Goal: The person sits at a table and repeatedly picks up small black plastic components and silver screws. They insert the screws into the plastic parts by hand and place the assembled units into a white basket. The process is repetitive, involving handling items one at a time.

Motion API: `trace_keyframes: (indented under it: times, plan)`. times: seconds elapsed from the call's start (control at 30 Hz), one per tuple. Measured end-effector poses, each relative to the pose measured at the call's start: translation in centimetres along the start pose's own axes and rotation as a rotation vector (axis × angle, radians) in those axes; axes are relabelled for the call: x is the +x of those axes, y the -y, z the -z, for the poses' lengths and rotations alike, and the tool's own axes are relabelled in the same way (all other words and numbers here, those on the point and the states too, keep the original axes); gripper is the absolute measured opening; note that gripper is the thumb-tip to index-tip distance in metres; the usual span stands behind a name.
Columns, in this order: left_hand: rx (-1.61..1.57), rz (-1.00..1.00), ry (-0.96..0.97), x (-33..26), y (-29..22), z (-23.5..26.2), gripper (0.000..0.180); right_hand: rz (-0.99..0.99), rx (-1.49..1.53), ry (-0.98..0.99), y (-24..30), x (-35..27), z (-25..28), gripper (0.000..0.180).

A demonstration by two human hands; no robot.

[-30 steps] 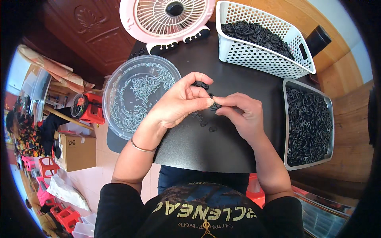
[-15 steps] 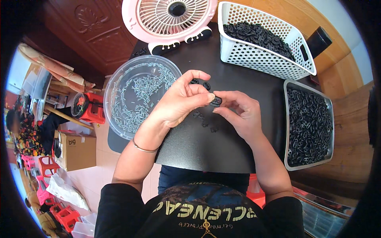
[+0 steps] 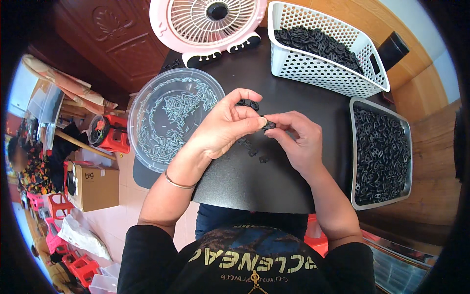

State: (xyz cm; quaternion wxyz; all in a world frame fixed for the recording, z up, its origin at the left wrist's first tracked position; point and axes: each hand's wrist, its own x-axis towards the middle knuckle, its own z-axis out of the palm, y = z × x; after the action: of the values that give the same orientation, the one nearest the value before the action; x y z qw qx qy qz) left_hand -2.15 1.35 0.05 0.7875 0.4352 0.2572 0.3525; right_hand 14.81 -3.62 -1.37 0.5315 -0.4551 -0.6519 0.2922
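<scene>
I saw a small black plastic piece [image 3: 268, 126] pinched between both hands above the middle of the black table [image 3: 245, 186]. The left hand [image 3: 223, 130] closed its thumb and forefinger on that piece from the left. Its upper fingers were curled, and a second black piece [image 3: 248, 104] sat at their tips; I could not tell how firmly it was held. The right hand [image 3: 298, 142] met the first piece from the right, fingers bent inward, thumb and forefinger shut on it. The two hands touched at the fingertips.

Just below the hands, a few loose black pieces [image 3: 253, 151] lay on the table. A thin bracelet [image 3: 177, 183] circled the left wrist.

To the left, a round clear bowl [image 3: 147, 98] held many small pale metal pins [image 3: 171, 117], and overhung the table edge. To the right, a metal tray [image 3: 353, 147] was filled with black pieces. Beyond the hands, at the far right, a white perforated basket [image 3: 323, 73] held more black pieces. At the far edge stood a pink fan [image 3: 210, 22]. On the floor to the left I noted a red stool [image 3: 110, 132] and a cardboard box [image 3: 95, 186].
</scene>
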Motion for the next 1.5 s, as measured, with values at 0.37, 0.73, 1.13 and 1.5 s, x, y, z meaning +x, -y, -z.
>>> trace_keyframes:
  times: [0.37,0.73,1.13,1.5]
  plan:
    - [-0.030,-0.011,0.027,0.0,-0.4,0.3,0.038,0.060,0.061,0.047,-0.3,0.0,0.0,0.037]
    - [0.024,-0.026,-0.033,-0.1,-0.5,-0.3,0.039,0.036,0.077,0.028,-0.3,0.0,-0.4,0.036]
    - [0.046,-0.050,0.010,0.1,0.0,-0.2,0.039,0.040,0.022,-0.024,-0.8,-0.2,-0.4,0.028]
    - [0.098,-0.132,-0.003,-0.2,-0.2,-0.4,0.034,0.041,0.073,-0.029,-0.3,-0.1,-0.6,0.029]
